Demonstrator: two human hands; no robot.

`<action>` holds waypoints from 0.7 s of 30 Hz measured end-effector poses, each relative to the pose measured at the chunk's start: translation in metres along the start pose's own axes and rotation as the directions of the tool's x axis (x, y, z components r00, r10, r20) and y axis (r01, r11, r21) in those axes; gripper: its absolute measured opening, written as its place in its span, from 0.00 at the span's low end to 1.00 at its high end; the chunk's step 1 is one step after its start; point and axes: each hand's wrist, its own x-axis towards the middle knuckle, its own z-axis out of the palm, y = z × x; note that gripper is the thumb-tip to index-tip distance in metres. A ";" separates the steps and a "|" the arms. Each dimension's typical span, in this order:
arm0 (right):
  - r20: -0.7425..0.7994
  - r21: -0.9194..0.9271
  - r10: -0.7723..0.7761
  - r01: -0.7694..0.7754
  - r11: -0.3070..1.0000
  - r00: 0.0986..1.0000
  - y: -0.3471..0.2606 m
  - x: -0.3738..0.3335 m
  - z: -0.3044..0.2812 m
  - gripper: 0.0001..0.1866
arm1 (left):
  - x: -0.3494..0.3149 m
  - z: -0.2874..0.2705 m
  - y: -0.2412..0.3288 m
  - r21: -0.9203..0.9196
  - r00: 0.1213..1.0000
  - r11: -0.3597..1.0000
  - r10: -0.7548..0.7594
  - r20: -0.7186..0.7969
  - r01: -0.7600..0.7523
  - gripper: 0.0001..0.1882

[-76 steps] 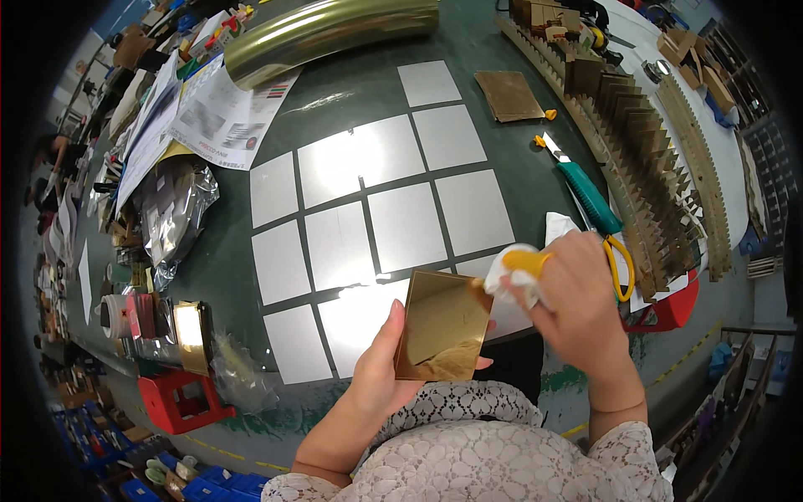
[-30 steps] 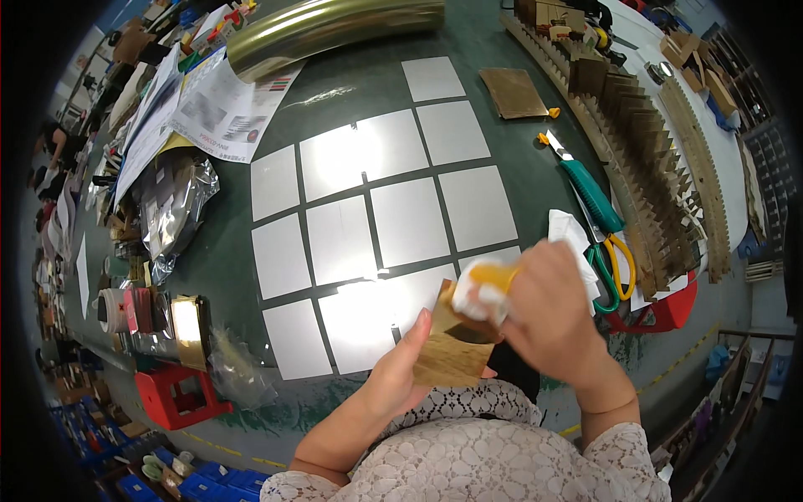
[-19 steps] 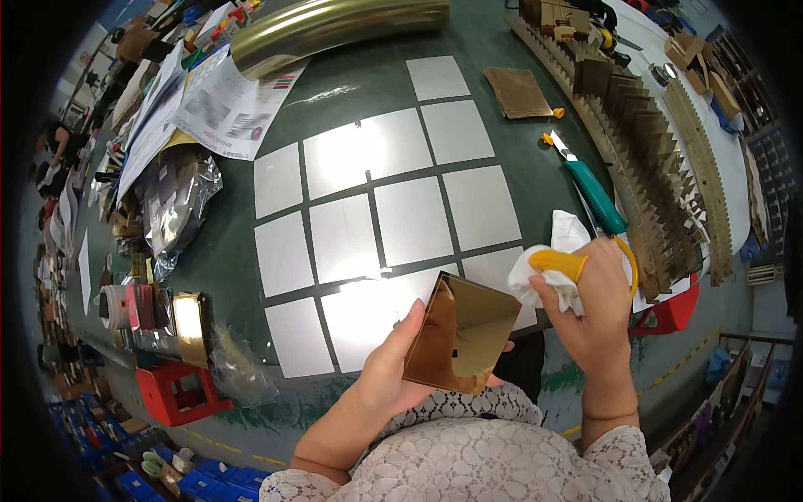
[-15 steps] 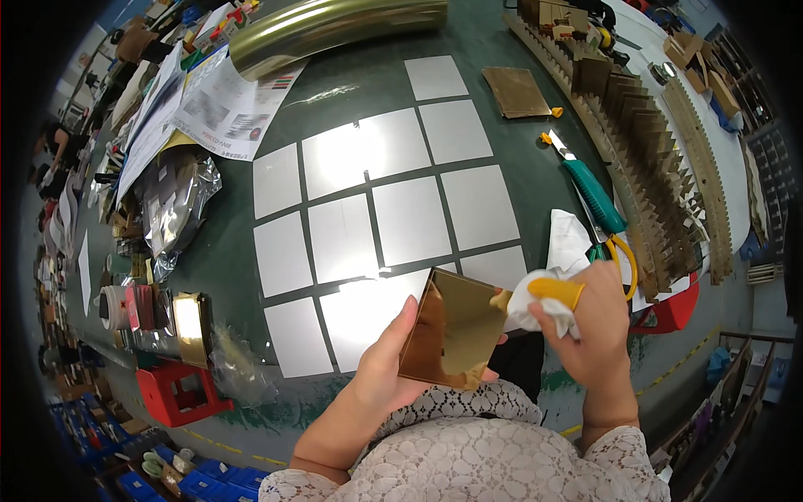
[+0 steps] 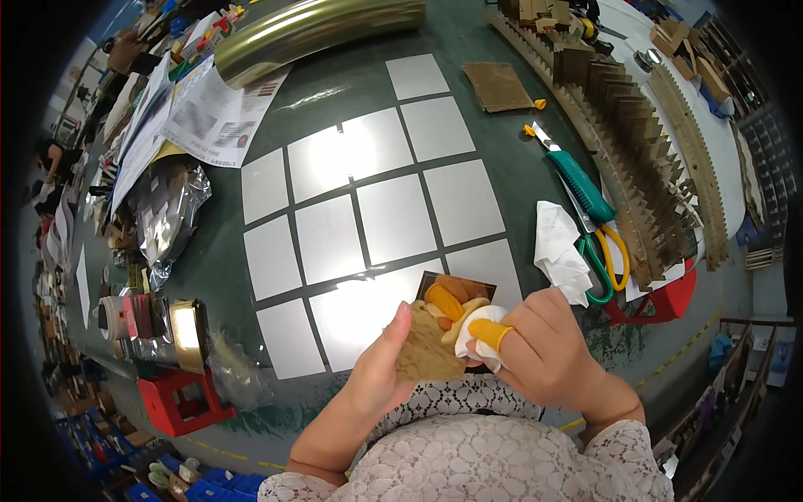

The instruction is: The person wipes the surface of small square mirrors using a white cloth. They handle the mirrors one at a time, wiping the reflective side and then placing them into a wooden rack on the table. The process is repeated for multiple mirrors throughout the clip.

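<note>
Probably stiff but slick, the gold mirrored plate (image 5: 429,351) near the edge of the desk (image 5: 520,180) seems best held by its rim, where the left hand (image 5: 376,376) clasps it, the right hand (image 5: 542,351) pinching white tissue (image 5: 477,346) at its face.

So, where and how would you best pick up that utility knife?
Probably by the middle of its long green handle, from above, reaching from the person's near side. The bare blade points away from the person, leaving the handle nearer. Scissors lie close on its left, making that side tighter.
</note>
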 end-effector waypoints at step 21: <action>0.009 -0.017 -0.032 0.032 0.999 0.999 0.006 0.007 0.006 0.13 | 0.001 -0.006 0.005 -0.082 0.998 0.995 -0.050 0.025 0.052 0.34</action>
